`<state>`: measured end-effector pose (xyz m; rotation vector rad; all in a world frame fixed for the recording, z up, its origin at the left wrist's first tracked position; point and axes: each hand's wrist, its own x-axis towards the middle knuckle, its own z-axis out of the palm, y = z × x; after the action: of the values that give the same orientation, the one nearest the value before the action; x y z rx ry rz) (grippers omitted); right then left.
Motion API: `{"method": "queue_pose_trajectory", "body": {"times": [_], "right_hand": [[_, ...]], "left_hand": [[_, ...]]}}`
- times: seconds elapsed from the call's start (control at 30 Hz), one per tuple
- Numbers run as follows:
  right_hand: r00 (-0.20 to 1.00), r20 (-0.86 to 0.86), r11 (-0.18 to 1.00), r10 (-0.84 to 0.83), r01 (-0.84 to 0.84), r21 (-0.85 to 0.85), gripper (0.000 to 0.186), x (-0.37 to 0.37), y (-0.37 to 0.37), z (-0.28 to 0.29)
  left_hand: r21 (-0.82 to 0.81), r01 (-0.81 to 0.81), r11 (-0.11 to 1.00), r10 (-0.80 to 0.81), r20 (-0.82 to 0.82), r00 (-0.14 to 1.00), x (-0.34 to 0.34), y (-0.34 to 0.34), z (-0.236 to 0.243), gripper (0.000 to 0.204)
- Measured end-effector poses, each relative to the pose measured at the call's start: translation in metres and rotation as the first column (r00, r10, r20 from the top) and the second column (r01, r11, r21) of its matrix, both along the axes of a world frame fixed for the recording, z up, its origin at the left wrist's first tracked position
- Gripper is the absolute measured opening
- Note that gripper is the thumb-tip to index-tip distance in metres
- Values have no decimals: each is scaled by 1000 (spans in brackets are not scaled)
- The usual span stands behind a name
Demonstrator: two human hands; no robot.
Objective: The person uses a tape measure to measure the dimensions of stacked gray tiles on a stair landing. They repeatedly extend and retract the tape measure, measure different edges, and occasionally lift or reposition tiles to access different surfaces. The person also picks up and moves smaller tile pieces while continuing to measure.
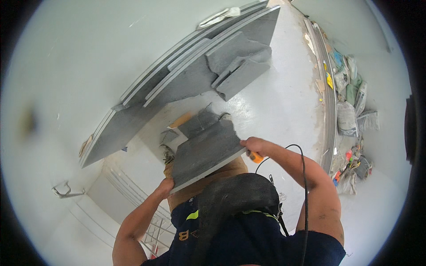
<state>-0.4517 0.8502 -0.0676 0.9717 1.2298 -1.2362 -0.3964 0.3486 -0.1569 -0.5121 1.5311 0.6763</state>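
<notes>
A dark grey slab-like board [206,148] with one broken, ragged end is held up in front of my body, tilted. My left hand [167,187] grips its near left corner, the fingers hidden beneath. On the board's right end my right hand [256,145] is closed at the corner. An orange-yellow tool [254,157] shows under that same hand; its kind is hard to make out. Just beyond the board lie smaller broken grey pieces [199,123] and an orange-brown piece [182,119] on the floor.
Several large grey boards [191,80] lean along the left wall, with broken pieces [244,66] against them. Long metal strips [326,97] run along the right side beside filled sacks [347,119] and rubbish. A black cable [305,190] loops past my right arm.
</notes>
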Motion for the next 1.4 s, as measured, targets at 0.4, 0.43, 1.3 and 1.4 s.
{"method": "queue_pose_trajectory", "body": {"times": [0.4,0.43,1.3,1.4], "right_hand": [[979,-159,864,125,-28,502,30,-64,262,-36],[980,-169,861,100,0,509,31,-73,278,-45],[790,-421,512,446,161,844,49,-236,324,-151],[748,-398,481,531,120,868,51,-268,317,-157]], "left_hand": [[-100,-351,931,363,159,918,-82,366,-17,25],[-110,-361,926,375,158,913,-88,385,-28,26],[47,-903,427,904,-11,427,-234,465,-67,23],[127,-870,477,878,-96,468,-258,460,-72,23]]}}
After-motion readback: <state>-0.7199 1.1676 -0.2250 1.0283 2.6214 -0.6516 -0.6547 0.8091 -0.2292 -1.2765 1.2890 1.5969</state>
